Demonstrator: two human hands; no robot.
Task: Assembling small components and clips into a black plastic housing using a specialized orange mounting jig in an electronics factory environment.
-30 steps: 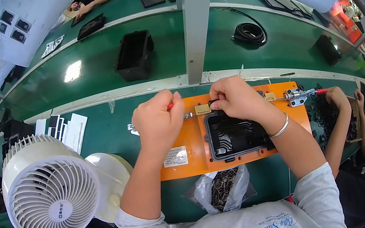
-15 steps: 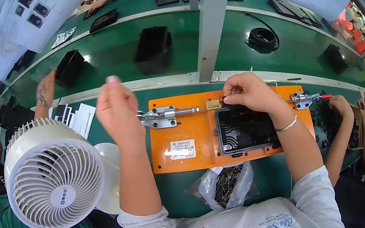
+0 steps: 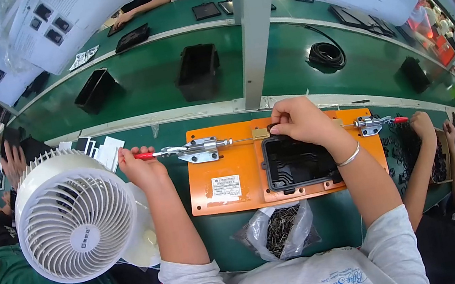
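An orange fixture plate (image 3: 202, 188) lies on the green bench in front of me. My left hand (image 3: 144, 166) grips the red handle (image 3: 147, 155) of the metal toggle clamp (image 3: 201, 149) on the plate's left side. The handle points outward to the left. A black plastic housing (image 3: 297, 161) with an open cavity is seated in the fixture, beside a small brass block (image 3: 261, 133). My right hand (image 3: 299, 122) is closed in a pinch at the housing's top edge, next to the block; whatever lies between its fingertips is hidden. A second toggle clamp (image 3: 369, 125) with a red handle is on the right.
A plastic bag of screws (image 3: 282, 232) lies near my body. A white fan (image 3: 79, 227) stands at left. Black bins (image 3: 198, 72) and a coiled black cable (image 3: 326, 56) rest beyond a metal post (image 3: 253, 41). Co-workers sit on both sides; one hand (image 3: 422, 126) is near the right clamp.
My left hand has come down and left onto the clamp's red handle, which now lies outward. My right hand stays pinched at the housing's top edge. The co-worker's arm at upper left has drawn back.
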